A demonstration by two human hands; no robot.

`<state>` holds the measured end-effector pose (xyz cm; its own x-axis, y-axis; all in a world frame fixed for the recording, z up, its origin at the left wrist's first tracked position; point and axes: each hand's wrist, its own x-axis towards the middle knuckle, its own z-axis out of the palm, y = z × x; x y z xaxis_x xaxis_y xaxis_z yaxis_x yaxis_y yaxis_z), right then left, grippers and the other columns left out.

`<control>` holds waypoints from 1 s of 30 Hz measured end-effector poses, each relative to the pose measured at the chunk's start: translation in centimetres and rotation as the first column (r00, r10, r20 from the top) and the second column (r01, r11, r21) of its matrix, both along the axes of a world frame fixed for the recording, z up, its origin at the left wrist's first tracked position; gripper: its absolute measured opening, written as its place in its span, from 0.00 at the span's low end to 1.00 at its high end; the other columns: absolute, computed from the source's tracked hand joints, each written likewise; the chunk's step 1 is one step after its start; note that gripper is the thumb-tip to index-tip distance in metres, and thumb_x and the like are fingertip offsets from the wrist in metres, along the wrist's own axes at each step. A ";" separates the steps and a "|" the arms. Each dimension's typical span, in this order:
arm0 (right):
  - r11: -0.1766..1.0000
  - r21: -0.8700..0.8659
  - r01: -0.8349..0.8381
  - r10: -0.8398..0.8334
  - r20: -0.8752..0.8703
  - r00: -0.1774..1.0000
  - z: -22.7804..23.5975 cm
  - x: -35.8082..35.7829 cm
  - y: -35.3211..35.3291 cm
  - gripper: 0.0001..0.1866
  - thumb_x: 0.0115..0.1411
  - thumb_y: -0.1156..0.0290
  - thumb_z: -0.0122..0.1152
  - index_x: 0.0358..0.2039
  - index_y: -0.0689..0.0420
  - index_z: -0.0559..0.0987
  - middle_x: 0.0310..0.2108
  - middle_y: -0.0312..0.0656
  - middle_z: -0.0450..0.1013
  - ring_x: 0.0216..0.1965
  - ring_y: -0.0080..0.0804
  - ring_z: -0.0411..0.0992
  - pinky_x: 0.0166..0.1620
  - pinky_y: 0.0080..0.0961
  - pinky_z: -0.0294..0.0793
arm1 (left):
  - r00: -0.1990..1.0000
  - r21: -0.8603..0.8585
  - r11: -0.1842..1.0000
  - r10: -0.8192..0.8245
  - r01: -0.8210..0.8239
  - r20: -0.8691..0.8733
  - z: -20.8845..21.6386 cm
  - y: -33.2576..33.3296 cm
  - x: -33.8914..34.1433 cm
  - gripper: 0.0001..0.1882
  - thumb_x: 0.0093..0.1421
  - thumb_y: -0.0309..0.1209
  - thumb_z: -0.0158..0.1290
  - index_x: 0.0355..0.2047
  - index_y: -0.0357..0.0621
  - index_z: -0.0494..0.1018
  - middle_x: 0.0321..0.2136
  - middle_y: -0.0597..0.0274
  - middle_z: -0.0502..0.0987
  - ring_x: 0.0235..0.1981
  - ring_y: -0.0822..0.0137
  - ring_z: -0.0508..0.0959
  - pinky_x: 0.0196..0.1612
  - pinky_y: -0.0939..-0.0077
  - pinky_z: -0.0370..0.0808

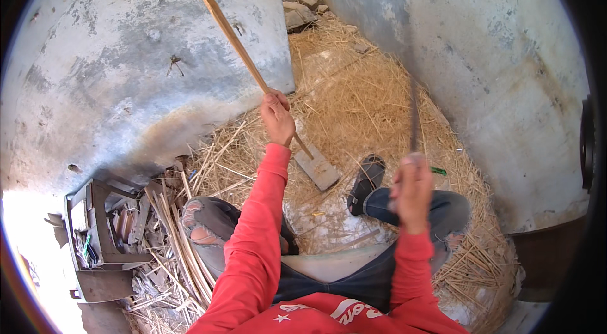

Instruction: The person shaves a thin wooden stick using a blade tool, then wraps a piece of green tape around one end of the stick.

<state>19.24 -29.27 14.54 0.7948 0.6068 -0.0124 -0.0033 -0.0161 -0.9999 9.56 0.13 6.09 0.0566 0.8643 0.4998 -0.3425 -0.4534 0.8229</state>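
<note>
My left hand is closed round a long split wooden stick. The stick slants up and away to the left, and its lower end meets a small grey block on the floor. My right hand is raised above my right leg, blurred by motion. Its fingers are wrapped round a long, thin, dark blade-like tool that points up and away from me. Motion smears this tool, so its exact kind does not show. The tool and the stick are well apart.
Straw and shavings cover the floor between two worn walls. Long split sticks lie at left, by a dark frame holding scraps. Stones fill the far corner. My sandalled foot is close to the block. A green object lies at right.
</note>
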 end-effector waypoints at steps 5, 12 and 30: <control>0.971 -0.061 -0.230 0.184 -0.420 0.889 -10.0 -7.6 3.6 0.18 0.68 0.52 0.55 0.31 0.54 0.71 0.17 0.32 0.64 0.12 0.18 0.60 0.13 0.18 0.59 | 0.881 -0.157 0.873 -0.432 0.462 0.195 0.0 0.3 -0.7 0.34 0.71 0.61 0.29 0.18 0.47 0.52 0.14 0.70 0.53 0.15 0.76 0.53 0.19 0.79 0.50; 0.936 -0.134 -0.325 0.230 -0.467 0.854 -10.3 -8.0 4.8 0.22 0.71 0.50 0.49 0.28 0.55 0.69 0.16 0.32 0.62 0.11 0.19 0.59 0.14 0.20 0.59 | 0.934 -0.073 0.938 -0.325 0.338 0.151 -0.7 1.1 -2.3 0.34 0.70 0.61 0.33 0.16 0.47 0.50 0.14 0.72 0.50 0.14 0.77 0.51 0.18 0.79 0.48; 0.985 0.092 -0.145 0.161 -0.192 0.968 -4.2 -8.0 5.3 0.23 0.71 0.50 0.49 0.26 0.56 0.69 0.15 0.34 0.64 0.12 0.21 0.64 0.15 0.24 0.61 | 0.960 -0.064 0.968 -0.229 0.241 0.162 -0.6 1.7 -1.9 0.31 0.73 0.53 0.37 0.17 0.47 0.50 0.15 0.74 0.50 0.15 0.79 0.51 0.17 0.79 0.50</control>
<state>11.23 -23.96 10.31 0.6789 0.7261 -0.1087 -0.2044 0.0447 -0.9779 7.65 1.83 5.45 0.1918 0.8741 0.4462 -0.5555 -0.2781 0.7837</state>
